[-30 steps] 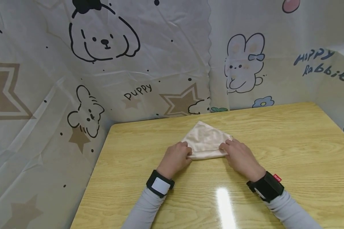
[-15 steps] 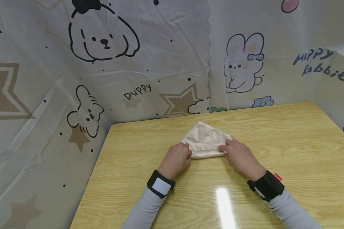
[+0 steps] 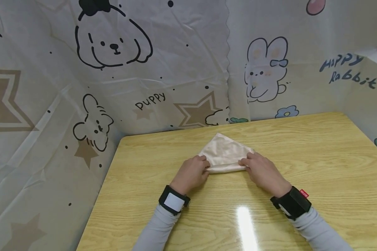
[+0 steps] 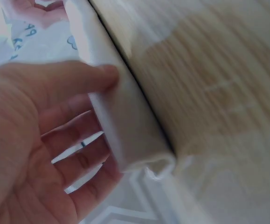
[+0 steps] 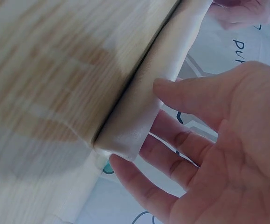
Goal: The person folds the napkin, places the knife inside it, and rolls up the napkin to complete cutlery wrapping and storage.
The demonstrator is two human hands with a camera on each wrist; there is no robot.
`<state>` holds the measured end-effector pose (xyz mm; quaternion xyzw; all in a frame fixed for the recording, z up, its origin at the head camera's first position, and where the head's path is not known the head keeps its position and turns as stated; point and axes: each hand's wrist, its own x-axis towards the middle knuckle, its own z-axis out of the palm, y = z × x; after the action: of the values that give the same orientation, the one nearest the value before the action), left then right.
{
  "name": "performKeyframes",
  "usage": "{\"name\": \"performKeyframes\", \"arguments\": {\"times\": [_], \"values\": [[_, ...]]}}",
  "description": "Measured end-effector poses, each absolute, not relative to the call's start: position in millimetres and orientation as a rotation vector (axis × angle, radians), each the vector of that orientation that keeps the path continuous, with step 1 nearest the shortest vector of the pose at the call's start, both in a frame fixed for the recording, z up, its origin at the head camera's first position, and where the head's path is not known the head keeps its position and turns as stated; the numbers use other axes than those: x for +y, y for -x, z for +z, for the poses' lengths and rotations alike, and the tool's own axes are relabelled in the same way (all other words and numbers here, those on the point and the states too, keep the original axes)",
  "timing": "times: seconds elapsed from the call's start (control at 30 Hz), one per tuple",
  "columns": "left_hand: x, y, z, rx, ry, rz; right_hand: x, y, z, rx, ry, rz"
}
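Note:
A pale cream, satiny cloth (image 3: 223,150) lies on the table, its flat part narrowing to a point at the far side. Its near edge is rolled into a tube (image 3: 227,168). My left hand (image 3: 191,174) grips the roll's left end; in the left wrist view its thumb lies on the tube (image 4: 130,121), which shows a hollow open end, with the other fingers behind. At the right end my right hand (image 3: 265,174) holds the roll, thumb pressed on the cloth (image 5: 135,112) and fingers behind it in the right wrist view.
The wood-grain table (image 3: 138,216) runs back to a pale printed curtain (image 3: 182,66) with cartoon animals and stars, which also hangs at the left and right. Black bands (image 3: 290,202) circle both wrists over grey sleeves.
The rolled near edge has crept slightly away from me. Both hands keep their hold on its ends, with only small shifts of the left hand and wrist.

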<state>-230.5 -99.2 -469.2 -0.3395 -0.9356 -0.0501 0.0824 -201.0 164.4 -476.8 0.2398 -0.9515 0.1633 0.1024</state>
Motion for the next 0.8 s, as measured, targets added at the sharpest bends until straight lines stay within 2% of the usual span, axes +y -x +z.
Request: {"name": "performKeyframes", "arguments": {"times": [0.8], "values": [[-110.3,235.2,-468.6,-2.903,1.035,-0.39,163.8,201.8,-478.7,-2.76,-0.706,0.45]]}}
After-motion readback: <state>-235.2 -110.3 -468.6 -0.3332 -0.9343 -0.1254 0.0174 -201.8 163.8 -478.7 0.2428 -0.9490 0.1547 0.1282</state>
